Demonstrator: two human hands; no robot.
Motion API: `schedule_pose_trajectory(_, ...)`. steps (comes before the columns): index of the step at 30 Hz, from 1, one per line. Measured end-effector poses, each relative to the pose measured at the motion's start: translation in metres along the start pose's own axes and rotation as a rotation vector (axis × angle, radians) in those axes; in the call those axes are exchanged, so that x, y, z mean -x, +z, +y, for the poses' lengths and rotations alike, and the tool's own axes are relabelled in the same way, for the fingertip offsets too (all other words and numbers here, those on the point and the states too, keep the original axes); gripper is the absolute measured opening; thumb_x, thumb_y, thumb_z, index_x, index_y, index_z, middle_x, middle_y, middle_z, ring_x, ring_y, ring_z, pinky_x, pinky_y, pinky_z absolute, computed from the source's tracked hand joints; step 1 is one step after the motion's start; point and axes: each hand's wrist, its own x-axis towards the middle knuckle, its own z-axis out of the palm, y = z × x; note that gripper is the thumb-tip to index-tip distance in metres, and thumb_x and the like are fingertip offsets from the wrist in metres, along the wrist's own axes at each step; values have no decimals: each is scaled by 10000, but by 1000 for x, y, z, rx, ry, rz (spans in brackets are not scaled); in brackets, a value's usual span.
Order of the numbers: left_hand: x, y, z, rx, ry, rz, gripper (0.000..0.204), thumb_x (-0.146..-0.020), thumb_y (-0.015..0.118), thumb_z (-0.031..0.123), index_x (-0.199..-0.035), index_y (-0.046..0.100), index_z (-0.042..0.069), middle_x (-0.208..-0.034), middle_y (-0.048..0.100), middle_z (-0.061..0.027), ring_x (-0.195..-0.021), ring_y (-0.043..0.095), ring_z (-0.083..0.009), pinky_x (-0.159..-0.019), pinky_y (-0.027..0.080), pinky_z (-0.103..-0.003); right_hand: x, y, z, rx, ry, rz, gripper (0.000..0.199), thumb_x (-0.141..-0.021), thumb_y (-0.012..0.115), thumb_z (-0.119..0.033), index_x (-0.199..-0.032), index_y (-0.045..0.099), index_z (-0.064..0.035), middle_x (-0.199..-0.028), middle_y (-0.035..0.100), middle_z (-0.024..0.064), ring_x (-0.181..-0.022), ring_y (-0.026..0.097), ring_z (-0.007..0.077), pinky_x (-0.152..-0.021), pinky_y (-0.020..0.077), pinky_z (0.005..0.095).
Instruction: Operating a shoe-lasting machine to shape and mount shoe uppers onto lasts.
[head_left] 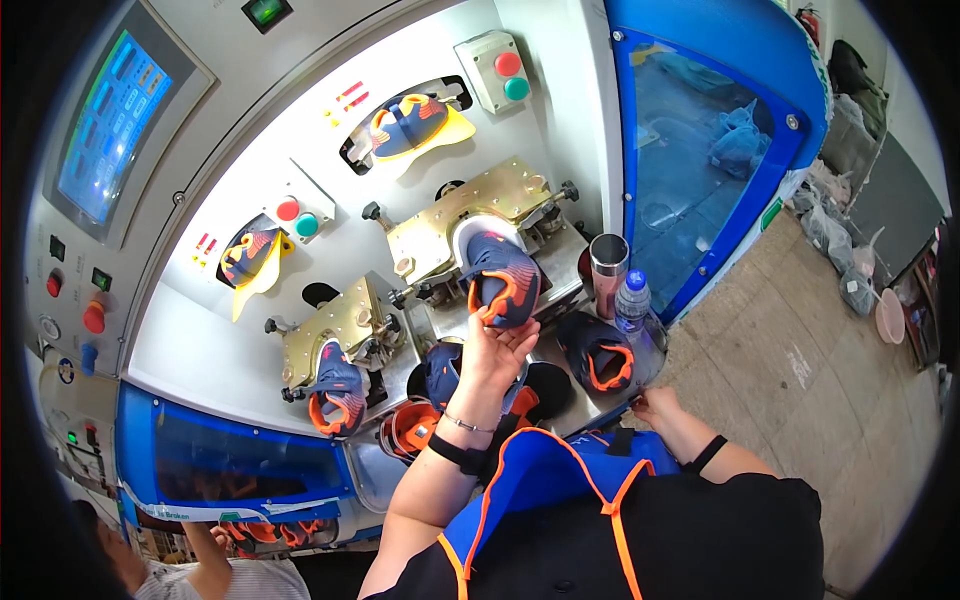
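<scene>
My left hand [492, 358] reaches up with its palm turned upward and closes on the heel of a navy and orange shoe upper [507, 268]. The toe of that upper sits against the white curved mould of the right brass-coloured clamp [465, 215]. My right hand [657, 404] is at the right front edge of the metal bench, fingers curled; what they grip, if anything, I cannot make out. Close by it, another navy shoe upper [585, 340] with an orange collar lies on the bench. A third upper [340, 385] sits at the left clamp [335, 325].
Two more uppers on yellow forms [415, 130], [255, 262] protrude from the machine's back wall, beside red and green buttons [508, 75]. A tumbler [607, 265] and a plastic bottle [632, 300] stand at the bench's right. Another person [210, 565] is at lower left.
</scene>
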Motion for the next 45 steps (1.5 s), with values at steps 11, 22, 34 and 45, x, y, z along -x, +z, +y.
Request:
schedule_pose_trajectory(11, 145, -61, 18, 283, 9, -418, 601, -960, 569, 604, -1220, 601, 63, -818, 566, -70, -643, 557, -226, -491, 454, -313, 76, -29, -21, 1223, -401, -273, 410, -929, 681, -415, -1106, 709, -46, -914, 693, 155, -863, 713, 322, -780, 556, 465)
schedule_pose_trajectory(22, 237, -133, 10, -562, 427, -3, 624, -864, 809, -2, -1437, 562, 7, -1325, 679, -106, -1178, 664, -192, -1036, 541, -370, 245, 174, -124, 386, -605, -1328, 402, -1154, 403, -328, -1260, 629, -13, -1081, 662, 28, -1013, 603, 100, -856, 513, 268)
schedule_pose_trajectory(34, 298, -287, -44, 59, 537, 393, 567, -1028, 642, 439, -1452, 531, 79, -1339, 664, -92, -1179, 674, -227, -983, 576, -384, 269, 253, -82, 507, -601, -1268, 191, -1079, 586, -185, -1134, 681, -29, -992, 676, 16, -909, 642, 96, -864, 529, 266)
schedule_pose_trajectory(45, 275, -440, -54, 23, 389, 780, 587, -1018, 680, 437, -1467, 533, 88, -1283, 667, -144, -903, 707, -283, -733, 594, -362, 245, 315, -236, 273, -1424, -789, 185, -1069, 589, -140, -1131, 720, -24, -868, 640, -16, -737, 537, 53, -686, 453, 218)
